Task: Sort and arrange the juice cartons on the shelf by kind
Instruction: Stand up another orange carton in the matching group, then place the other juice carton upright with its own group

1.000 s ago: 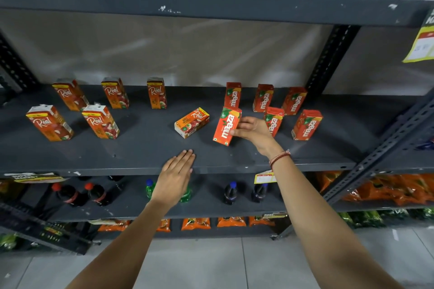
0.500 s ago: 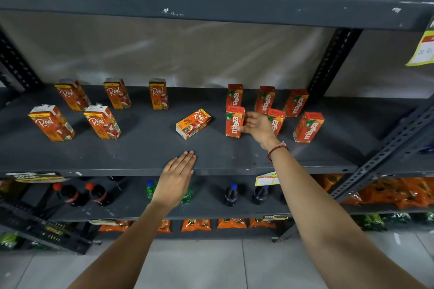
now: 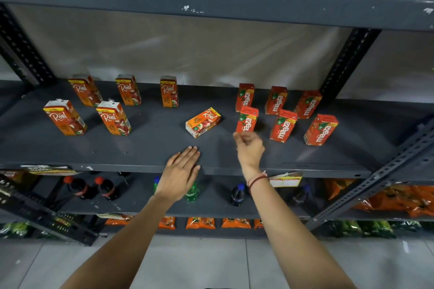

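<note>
On the dark grey metal shelf point(image 3: 145, 148), five upright orange Real juice cartons point(image 3: 112, 118) are grouped at the left and six upright red Maaza juice cartons point(image 3: 284, 125) at the right, while one orange Real apple carton point(image 3: 203, 122) is seen lying on its side between the groups. The left hand point(image 3: 180, 172) is laid flat, fingers together, on the shelf's front edge. The right hand point(image 3: 249, 148) is held loosely curled and empty just in front of the nearest Maaza carton point(image 3: 246, 119).

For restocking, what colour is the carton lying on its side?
Orange, white end, on the lying Real carton; head view.
</note>
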